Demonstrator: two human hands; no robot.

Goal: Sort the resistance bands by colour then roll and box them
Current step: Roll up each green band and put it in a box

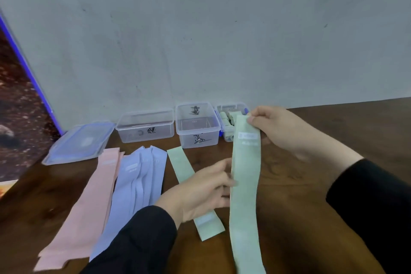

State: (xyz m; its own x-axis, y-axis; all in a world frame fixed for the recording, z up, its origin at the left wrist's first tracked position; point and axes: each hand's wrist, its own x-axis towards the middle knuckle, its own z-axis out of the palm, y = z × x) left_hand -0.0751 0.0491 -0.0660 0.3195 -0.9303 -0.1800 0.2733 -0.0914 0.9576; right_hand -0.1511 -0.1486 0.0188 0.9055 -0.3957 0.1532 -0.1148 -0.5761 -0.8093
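Note:
My right hand (273, 127) pinches the top end of a long green band (244, 196) that hangs down in front of me. My left hand (200, 193) touches the band's left edge about halfway down, fingers loosely bent; how firmly it grips is unclear. A second green band (184, 169) lies flat on the wooden table beneath my left hand. Left of it lie a pile of lilac bands (138, 184) and a pile of pink bands (89, 207). Three clear boxes stand by the wall: the left box (145, 127), the middle box (196, 128), and the right box (229, 122) holding rolled green bands.
A clear lid (80, 142) lies at the back left of the table. A picture with a blue edge (20, 104) leans against the wall on the left. The grey wall stands right behind the boxes. Bare brown table (300, 184) shows to the right.

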